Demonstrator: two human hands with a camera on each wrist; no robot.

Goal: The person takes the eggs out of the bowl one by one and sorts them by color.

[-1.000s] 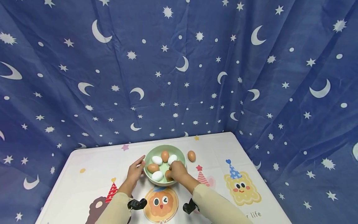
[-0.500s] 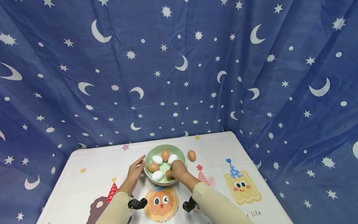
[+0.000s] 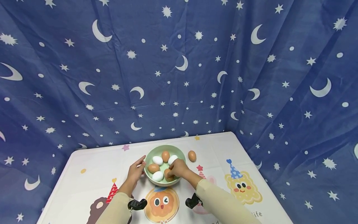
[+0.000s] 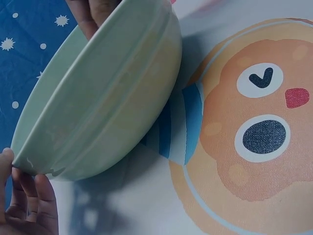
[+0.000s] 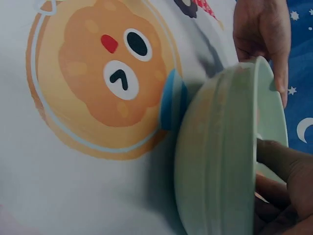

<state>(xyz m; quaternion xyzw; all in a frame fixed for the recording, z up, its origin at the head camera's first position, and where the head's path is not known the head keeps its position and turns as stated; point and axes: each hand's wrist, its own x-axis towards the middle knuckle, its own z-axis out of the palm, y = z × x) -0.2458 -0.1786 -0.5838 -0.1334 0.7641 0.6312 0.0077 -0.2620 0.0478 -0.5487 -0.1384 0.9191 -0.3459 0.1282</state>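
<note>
A light green bowl (image 3: 162,184) stands on the table with several brown and white eggs inside. At its left rim my left hand (image 3: 135,171) grips the bowl; the left wrist view shows the thumb at the rim and curled fingers (image 4: 32,193) against the outside wall. My right hand (image 3: 179,168) reaches over the right side into the bowl, thumb and fingers about a brown egg (image 3: 168,175) near the front. In the right wrist view the bowl wall hides most of that egg and the fingertips. A white egg (image 3: 172,159) lies just behind this hand.
One brown egg (image 3: 192,156) lies on the table right of the bowl. The white tablecloth (image 3: 92,165) carries cartoon prints. A blue curtain (image 3: 156,74) with moons and stars hangs behind the table and along its sides.
My right hand has shifted slightly to the right, and more of the brown egg at its fingers shows. The left hand stays at the bowl rim; the eggs keep their places.
</note>
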